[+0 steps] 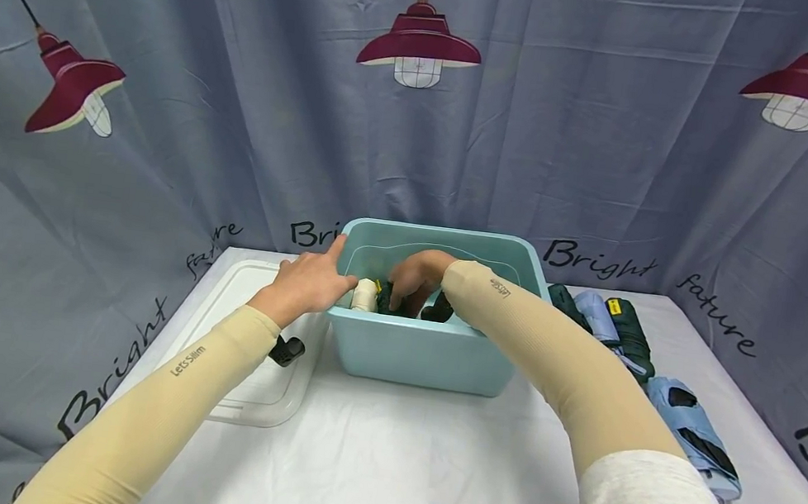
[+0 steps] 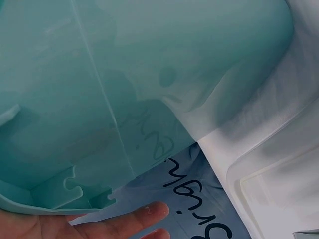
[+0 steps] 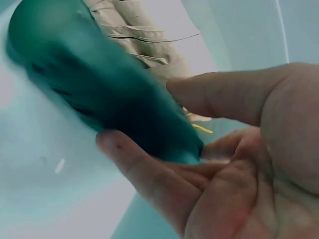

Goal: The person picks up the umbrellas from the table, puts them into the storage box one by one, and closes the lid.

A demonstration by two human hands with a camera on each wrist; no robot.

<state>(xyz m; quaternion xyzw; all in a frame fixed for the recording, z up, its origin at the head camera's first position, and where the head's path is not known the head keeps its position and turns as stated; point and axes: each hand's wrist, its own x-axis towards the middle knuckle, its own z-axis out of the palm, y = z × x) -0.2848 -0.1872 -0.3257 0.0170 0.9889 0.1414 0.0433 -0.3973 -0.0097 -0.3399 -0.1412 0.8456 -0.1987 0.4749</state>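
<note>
In the head view, the left hand [image 1: 312, 281] rests on the blue bin [image 1: 422, 355]; at left wrist, its fingers [image 2: 134, 219] lie straight; at right wrist, the right hand [image 3: 237, 191] pinches the green roll [image 3: 112, 92] inside the bin; placing seems underway, asking next a gentle release.

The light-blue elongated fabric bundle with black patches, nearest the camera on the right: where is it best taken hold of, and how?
Probably across the middle of the light-blue elongated bundle, from above, closing on its long sides. It lies on the white-covered table, longer than wide, its top uncovered, and its far end sits close to a dark-green fabric bundle.
</note>
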